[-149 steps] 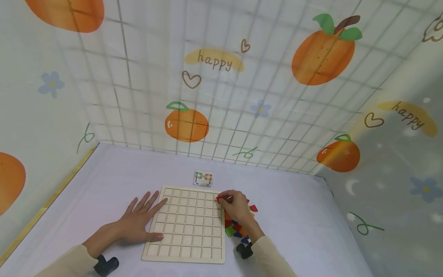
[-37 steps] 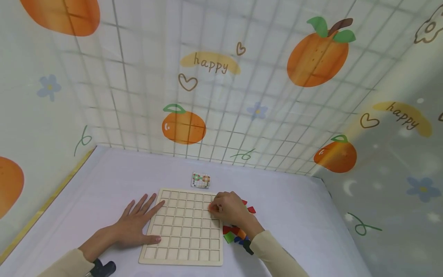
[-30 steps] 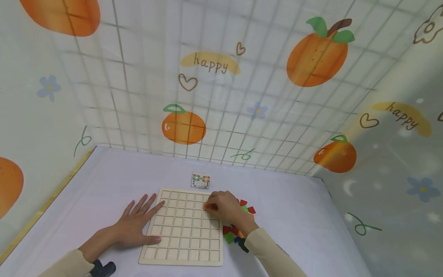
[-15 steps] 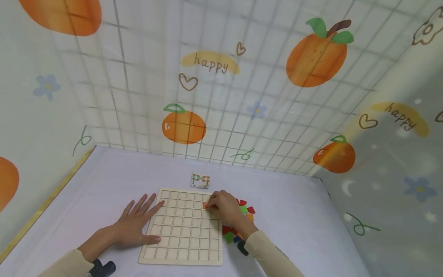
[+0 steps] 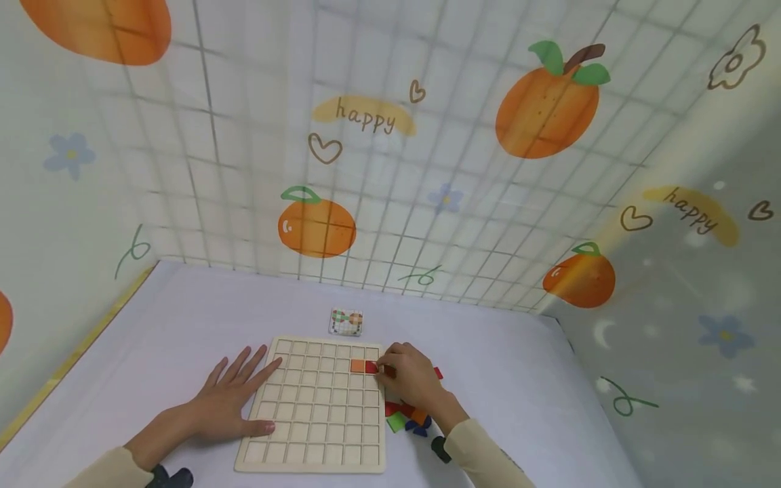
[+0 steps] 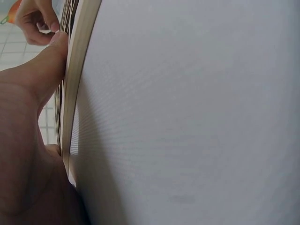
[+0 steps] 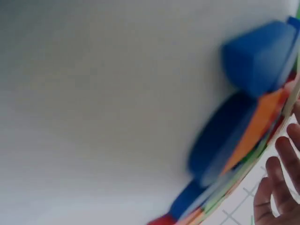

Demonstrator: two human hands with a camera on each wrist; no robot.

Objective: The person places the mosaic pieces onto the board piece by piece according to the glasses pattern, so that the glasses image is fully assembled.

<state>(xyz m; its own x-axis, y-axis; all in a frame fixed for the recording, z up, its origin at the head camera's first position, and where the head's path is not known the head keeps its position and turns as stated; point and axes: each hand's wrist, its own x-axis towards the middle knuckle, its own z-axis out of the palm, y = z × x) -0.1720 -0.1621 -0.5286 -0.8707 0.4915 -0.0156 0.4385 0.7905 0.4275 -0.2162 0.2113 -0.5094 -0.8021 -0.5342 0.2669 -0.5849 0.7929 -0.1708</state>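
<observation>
The wooden grid board (image 5: 320,413) is laid flat on a white-covered table (image 5: 506,393). Its left edge is overlapped by the left hand (image 5: 222,403), whose fingers are spread wide, with the forefinger and thumb rested on the board; nothing is grasped by it. At the board's right edge, a red piece (image 5: 370,367) is pinched between the drawn-together thumb and forefinger of the right hand (image 5: 410,375). The red piece is set over the last cell on the right of the board's second row from the far side; whether it is fully seated cannot be told. In the next cell to its left on the board, an orange piece (image 5: 357,366) is held flat.

Just beside the board's right edge, a heap of loose pieces (image 5: 418,415) in red, orange, green and blue is partly covered by the right hand and forearm. In the right wrist view, thick blue pieces (image 7: 260,56) are seen there, somewhat blurred. Beyond the board's far edge, a small card (image 5: 346,322) printed with a coloured grid pattern is placed, apart from the board. Farther behind the board, a pale backdrop (image 5: 390,224) is hung, printed with oranges, hearts, flowers and the word "happy".
</observation>
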